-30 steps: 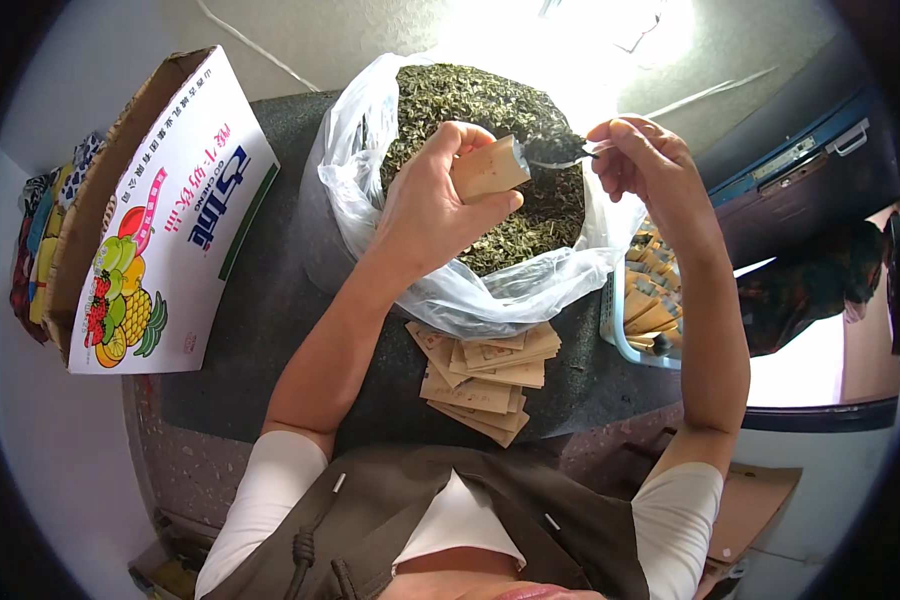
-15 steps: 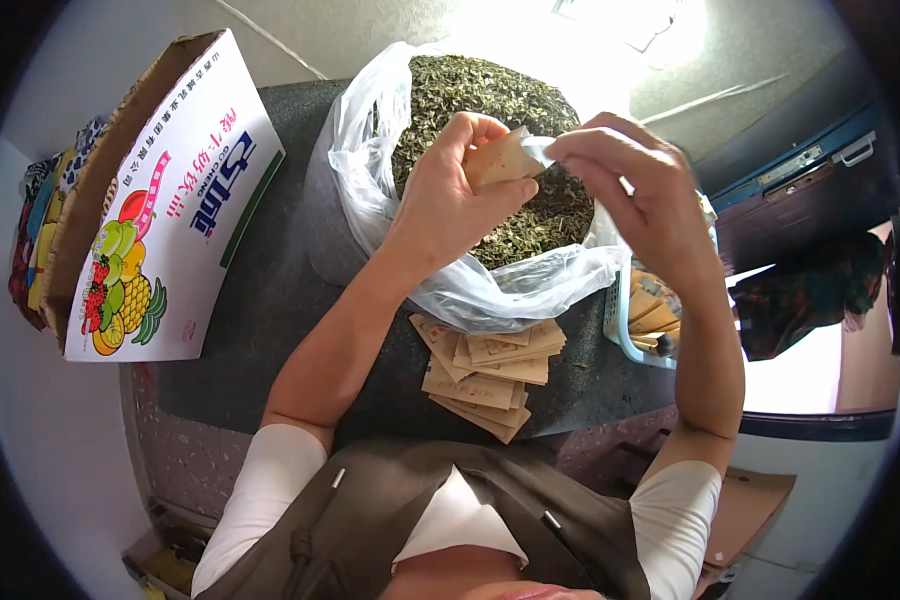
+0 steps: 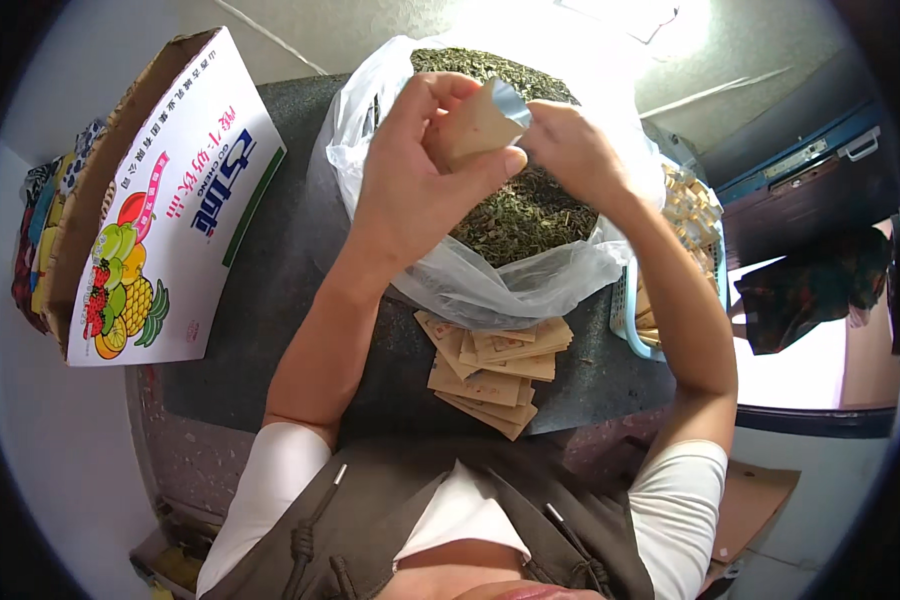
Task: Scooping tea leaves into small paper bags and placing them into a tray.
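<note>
My left hand [image 3: 415,175] is closed around a small kraft paper pouch [image 3: 470,125], tilted, its top gaping to show a silvery lining. My right hand [image 3: 580,155] has curled fingers just behind the pouch's open end; what they hold is hidden. Both hands are over a large clear plastic bag [image 3: 510,290] full of dried green-brown leaves [image 3: 525,225]. Below the bag, a fanned stack of flat kraft pouches [image 3: 480,390] lies on the dark tabletop [image 3: 250,330].
A white printed carton [image 3: 170,260] stands at the left, with patterned cloths [image 3: 45,200] beyond it. A pale blue basket [image 3: 625,315] of pouches sits at the right. Farther right are a blue-edged dark case [image 3: 800,180] and dark fabric [image 3: 800,300].
The pouch has moved slightly up and left with my left hand. My right hand has moved left to the pouch's mouth, and the spoon it held a second ago is hidden.
</note>
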`<state>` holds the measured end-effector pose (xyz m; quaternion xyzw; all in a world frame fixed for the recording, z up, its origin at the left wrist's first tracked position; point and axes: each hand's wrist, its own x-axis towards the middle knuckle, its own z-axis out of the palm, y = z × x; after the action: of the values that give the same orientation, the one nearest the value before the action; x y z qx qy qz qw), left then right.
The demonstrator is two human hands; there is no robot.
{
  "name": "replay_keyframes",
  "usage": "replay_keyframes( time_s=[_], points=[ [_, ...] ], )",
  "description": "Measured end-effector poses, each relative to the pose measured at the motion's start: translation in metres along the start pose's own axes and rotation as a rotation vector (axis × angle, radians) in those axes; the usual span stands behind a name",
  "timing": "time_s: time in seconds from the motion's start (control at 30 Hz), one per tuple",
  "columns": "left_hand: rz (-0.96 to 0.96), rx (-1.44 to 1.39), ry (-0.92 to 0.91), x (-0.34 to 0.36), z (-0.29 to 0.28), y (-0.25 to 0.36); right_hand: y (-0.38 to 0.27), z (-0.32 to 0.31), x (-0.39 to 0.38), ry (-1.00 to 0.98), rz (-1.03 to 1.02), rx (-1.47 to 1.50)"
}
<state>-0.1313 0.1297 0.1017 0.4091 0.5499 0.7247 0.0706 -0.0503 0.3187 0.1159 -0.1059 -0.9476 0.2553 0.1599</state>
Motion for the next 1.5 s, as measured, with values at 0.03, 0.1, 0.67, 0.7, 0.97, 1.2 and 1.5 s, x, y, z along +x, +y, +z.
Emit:
replay_keyframes(
  time_s=[0.03, 0.1, 0.67, 0.7, 0.97, 1.2, 1.5],
  points=[
    [-0.001, 0.0, -0.005, 0.0, -0.002, 0.001, 0.0, 0.011, 0.004, -0.046, 0.005, 0.035],
    [0.005, -0.019, 0.018, 0.001, -0.006, 0.004, -0.005, 0.029, 0.008, -0.112, 0.026, 0.244],
    [-0.109, 0.25, -0.115, 0.001, -0.001, 0.009, -0.012, -0.078, -0.033, 0.076, 0.332, 0.621],
    [-0.126, 0.265, -0.128, 0.001, 0.001, 0.009, -0.012, -0.082, -0.035, 0.071, 0.327, 0.624],
    [-0.095, 0.283, -0.172, -0.002, 0.009, 0.001, -0.033, -0.07, -0.041, -0.012, 0.305, 0.508],
    [-0.226, 0.144, -0.193, -0.004, 0.013, -0.007, -0.06, -0.056, -0.049, -0.05, 0.06, 0.36],
    [-0.246, -0.076, -0.228, -0.001, 0.012, -0.014, -0.065, -0.082, -0.056, 0.278, -0.388, -0.188]
  ],
)
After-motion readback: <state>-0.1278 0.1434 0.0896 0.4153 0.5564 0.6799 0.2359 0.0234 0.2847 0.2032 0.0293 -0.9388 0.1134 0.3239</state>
